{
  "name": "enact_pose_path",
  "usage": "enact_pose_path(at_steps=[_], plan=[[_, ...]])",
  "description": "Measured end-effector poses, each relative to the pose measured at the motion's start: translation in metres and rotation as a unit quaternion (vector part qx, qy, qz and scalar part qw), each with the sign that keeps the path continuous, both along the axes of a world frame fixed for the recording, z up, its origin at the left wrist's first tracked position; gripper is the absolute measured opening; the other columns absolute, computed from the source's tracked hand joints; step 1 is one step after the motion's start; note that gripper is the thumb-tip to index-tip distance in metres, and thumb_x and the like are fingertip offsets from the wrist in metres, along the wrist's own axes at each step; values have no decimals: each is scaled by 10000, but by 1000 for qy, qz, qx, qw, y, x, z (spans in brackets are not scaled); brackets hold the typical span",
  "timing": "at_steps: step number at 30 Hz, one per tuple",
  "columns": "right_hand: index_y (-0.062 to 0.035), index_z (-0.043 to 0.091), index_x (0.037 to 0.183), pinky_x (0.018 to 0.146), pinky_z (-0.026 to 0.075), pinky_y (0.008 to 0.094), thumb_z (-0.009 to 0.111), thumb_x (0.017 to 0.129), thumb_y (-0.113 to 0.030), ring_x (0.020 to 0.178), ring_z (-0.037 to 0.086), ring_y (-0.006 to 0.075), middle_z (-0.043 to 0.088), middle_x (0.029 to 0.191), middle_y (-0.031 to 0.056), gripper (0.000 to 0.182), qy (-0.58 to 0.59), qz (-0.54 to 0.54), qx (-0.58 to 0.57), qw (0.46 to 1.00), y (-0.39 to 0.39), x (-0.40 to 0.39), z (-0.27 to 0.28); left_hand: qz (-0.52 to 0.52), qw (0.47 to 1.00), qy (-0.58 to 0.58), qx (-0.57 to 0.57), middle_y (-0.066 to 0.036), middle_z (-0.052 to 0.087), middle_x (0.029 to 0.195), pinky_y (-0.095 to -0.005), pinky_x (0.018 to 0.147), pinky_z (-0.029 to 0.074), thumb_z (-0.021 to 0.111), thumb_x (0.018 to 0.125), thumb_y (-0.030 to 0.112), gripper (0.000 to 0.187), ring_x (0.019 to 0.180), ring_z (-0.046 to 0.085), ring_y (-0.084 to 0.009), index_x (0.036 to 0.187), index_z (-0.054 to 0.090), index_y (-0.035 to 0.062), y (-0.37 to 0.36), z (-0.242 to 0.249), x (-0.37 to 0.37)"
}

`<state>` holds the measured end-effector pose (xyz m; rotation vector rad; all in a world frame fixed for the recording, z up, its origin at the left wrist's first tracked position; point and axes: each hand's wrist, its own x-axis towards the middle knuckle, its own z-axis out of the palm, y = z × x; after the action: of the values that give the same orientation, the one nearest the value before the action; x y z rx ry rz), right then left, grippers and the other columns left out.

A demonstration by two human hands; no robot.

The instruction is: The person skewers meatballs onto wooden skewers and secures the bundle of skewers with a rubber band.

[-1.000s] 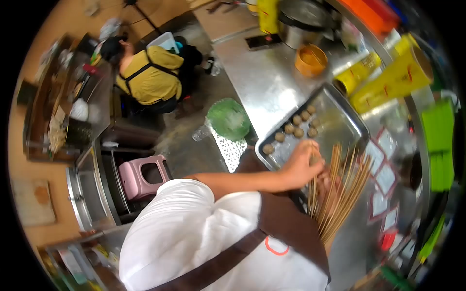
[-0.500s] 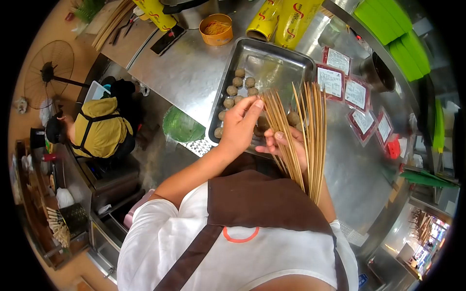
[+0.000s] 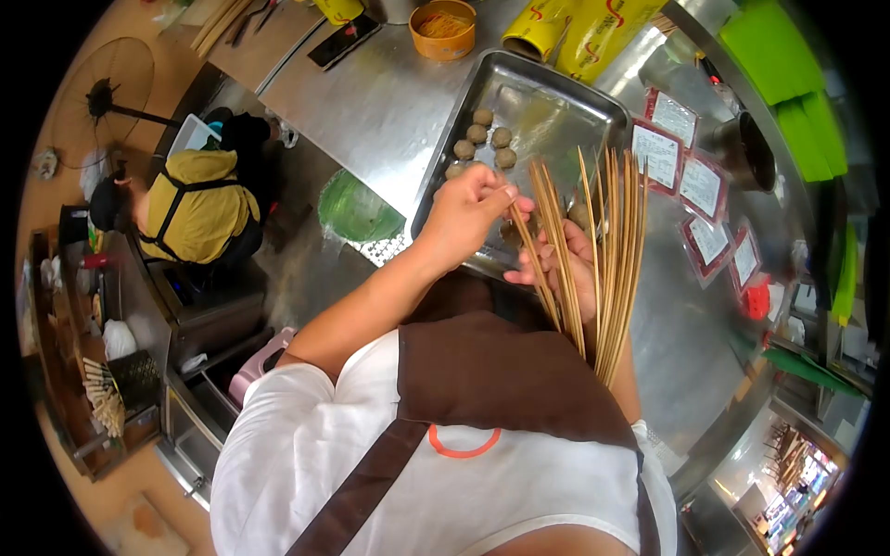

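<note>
My right hand (image 3: 577, 269) is closed around a fanned bundle of thin bamboo skewers (image 3: 619, 269), their tips pointing up and away from me. My left hand (image 3: 471, 215) pinches the upper ends of a few skewers at the bundle's left side, which stand a little apart from the others. Beneath both hands lies a rectangular metal tray (image 3: 603, 100) holding several brownish-grey meatballs (image 3: 502, 137). Some meatballs are partly hidden behind the hands and skewers.
Red packets with white labels (image 3: 705, 185) lie right of the tray, near a dark metal pot (image 3: 744, 153). Yellow film rolls (image 3: 593, 42), an orange tub (image 3: 443, 30) and a phone (image 3: 345, 41) sit beyond. A person in a yellow top (image 3: 199, 208) is at the left.
My left fingers have shifted across the skewer tips, and a few skewers now stand apart from the left group. My right hand keeps its hold. The whole view has shifted slightly.
</note>
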<state>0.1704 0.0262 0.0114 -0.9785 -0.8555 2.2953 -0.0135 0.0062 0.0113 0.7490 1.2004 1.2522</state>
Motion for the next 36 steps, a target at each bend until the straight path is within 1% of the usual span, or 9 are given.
enact_pose_path(at_steps=[3, 13, 15, 16, 18, 23, 29, 32, 36], plan=[[15, 455, 1098, 570, 504, 277, 500, 923, -200, 476, 436, 81, 516, 719, 56, 280, 9, 41, -7, 999, 0, -5, 5, -47, 995, 82, 5, -86, 639, 899, -292, 798, 476, 522, 917, 111, 92, 853, 608, -154, 884, 531, 25, 4, -10, -5], [-26, 517, 881, 776, 535, 314, 508, 935, -175, 474, 443, 61, 510, 674, 7, 159, 25, 48, 29, 998, -1, -12, -2, -11, 999, 12, 33, -86, 628, 966, -315, 749, 491, 580, 898, 158, 145, 876, 618, -198, 975, 550, 39, -11, -23, -40], [-37, 523, 844, 784, 534, 309, 521, 929, -175, 477, 451, 63, 520, 675, 9, 162, 14, 44, 28, 999, -2, -12, 0, -130, 856, 499, 46, -93, 629, 939, -371, 755, 456, 643, 816, 169, 178, 881, 599, -252, 934, 579, 52, -26, -38, -62], [-29, 525, 904, 778, 538, 314, 509, 932, -159, 463, 453, 61, 528, 674, 14, 134, 10, 48, 32, 998, -1, -12, -2, -132, 856, 498, 47, -93, 629, 939, -371, 755, 456, 643, 816, 169, 178, 881, 599, -252, 934, 579, 52, -33, -41, -66], [-21, 528, 964, 772, 542, 318, 496, 935, -143, 450, 456, 58, 535, 673, 19, 130, 5, 57, 35, 998, -1, -12, -3, -272, 628, 726, 59, -70, 620, 883, -383, 795, 407, 693, 723, 207, 256, 938, 547, -258, 923, 616, 69, -48, -44, -68], [-18, 542, 939, 789, 537, 314, 502, 935, -146, 455, 492, 86, 577, 663, 43, 135, -2, 71, 47, 996, 2, -13, -3, -267, 541, 796, 61, -45, 613, 836, -362, 796, 363, 693, 696, 260, 236, 908, 529, -215, 862, 620, 109, -41, -73, -52], [-38, 535, 904, 804, 534, 322, 496, 941, -148, 447, 491, 89, 575, 668, 32, 123, 8, 70, 45, 997, 4, -9, -5, -243, 655, 708, 98, -87, 620, 874, -398, 866, 376, 625, 773, 187, 182, 889, 569, -259, 889, 611, 47, -32, -71, -52], [-52, 514, 939, 786, 534, 318, 483, 950, -165, 434, 467, 77, 528, 626, 18, 118, 19, 66, 51, 996, 1, -10, -5, -11, 979, 203, -25, -149, 609, 1076, -345, 836, 482, 545, 924, 237, 377, 942, 621, -253, 1185, 474, -25, -24, -57, -56], [-44, 496, 988, 736, 528, 305, 475, 952, -180, 423, 441, 71, 512, 619, 17, 142, 9, 90, 68, 994, 3, -11, -4, 53, 982, -178, -29, -141, 572, 1079, -356, 890, 471, 458, 962, 220, 346, 897, 600, -228, 1214, 455, -16, -13, -32, -57]])
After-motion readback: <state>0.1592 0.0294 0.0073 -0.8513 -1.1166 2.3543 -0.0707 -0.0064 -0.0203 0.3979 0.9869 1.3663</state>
